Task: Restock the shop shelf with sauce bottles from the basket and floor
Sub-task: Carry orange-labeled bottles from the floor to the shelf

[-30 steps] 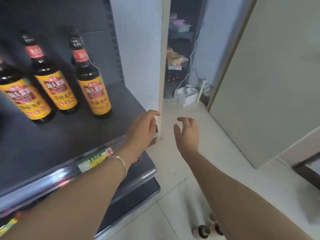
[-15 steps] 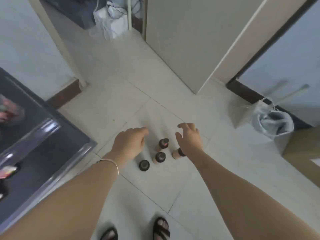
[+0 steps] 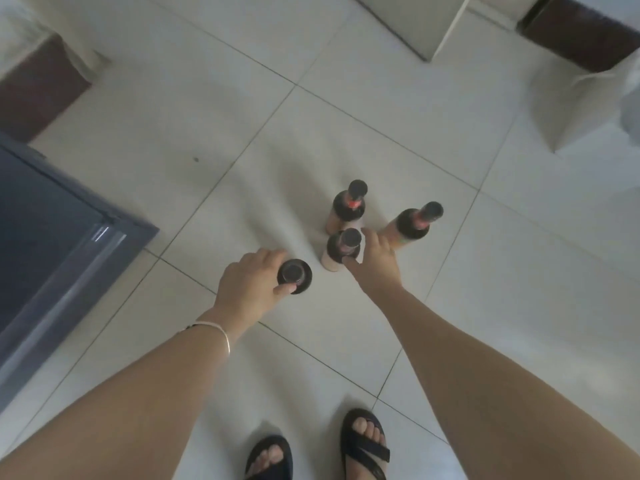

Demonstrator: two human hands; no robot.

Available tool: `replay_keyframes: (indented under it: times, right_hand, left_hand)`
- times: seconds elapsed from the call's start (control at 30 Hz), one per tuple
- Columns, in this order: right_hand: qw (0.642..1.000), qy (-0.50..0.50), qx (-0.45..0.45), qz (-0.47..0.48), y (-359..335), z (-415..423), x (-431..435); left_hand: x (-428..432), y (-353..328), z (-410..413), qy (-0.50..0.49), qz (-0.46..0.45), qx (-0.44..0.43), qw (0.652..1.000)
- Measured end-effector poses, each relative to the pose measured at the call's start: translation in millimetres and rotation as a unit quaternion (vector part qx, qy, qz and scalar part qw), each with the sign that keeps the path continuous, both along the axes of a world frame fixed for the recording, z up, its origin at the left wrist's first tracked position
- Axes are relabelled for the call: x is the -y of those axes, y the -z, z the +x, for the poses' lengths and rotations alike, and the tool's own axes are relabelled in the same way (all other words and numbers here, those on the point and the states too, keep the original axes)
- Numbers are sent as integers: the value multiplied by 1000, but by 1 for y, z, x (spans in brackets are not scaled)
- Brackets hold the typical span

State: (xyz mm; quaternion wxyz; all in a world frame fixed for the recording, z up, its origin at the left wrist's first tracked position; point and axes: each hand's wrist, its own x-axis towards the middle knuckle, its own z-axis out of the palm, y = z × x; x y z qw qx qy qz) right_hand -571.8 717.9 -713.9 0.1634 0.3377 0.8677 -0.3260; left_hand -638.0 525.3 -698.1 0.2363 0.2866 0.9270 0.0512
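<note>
Step in hand: pick-up of sauce bottles from the floor [image 3: 346, 109] for transfer to the shelf. Four bottles stood upright on the tiles in a loose cluster, none yet lifted so far as could be judged.

The left hand [image 3: 249, 285] was curled round the neck of the nearest bottle [image 3: 294, 276], thumb against its shoulder and fingers wrapped over the far side; this read as a grip. The right hand [image 3: 375, 265] was set against the second bottle [image 3: 343, 249], thumb tip on the shoulder and forefinger up beside the cap. Whether that hand had closed fully could not be told. The third bottle [image 3: 349, 207] stood just beyond the right hand's fingertips, close against the second. The fourth bottle [image 3: 414, 223] stood just beyond the right hand's knuckles, apart from the others. Neither was touched.

The shelf [image 3: 69, 237] lay well out to the left of the left hand, only its dark lower corner in view. No basket was visible. A thin bracelet [image 3: 221, 336] sat on the left wrist; sandals [image 3: 363, 445] were planted close behind both forearms.

Next move, as judged: secure the right-hand grip on the neck, lift both bottles straight up to avoid knocking the third, then turn left toward the shelf. Two bottles would remain on the floor for a further trip.
</note>
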Motion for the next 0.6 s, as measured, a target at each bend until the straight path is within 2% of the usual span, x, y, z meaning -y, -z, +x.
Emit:
replay_keyframes:
  times: [0.17,0.33,0.43,0.6]
  right_hand:
    - [998,33,-38,-48,58,-4,2]
    - [985,95,-85,-117,80,-14,5]
    - [989,72,-81,-101,71,-11,5]
    - [995,49,-37,-74,5,15,14]
  left_hand:
    - [-2,52,3,-51,78,76,993]
    - [-9,73,-3,-181,196,223,938]
    - [-10,69,-1,-204,207,237,927]
    - [3,13,22,-198,177,226,937]
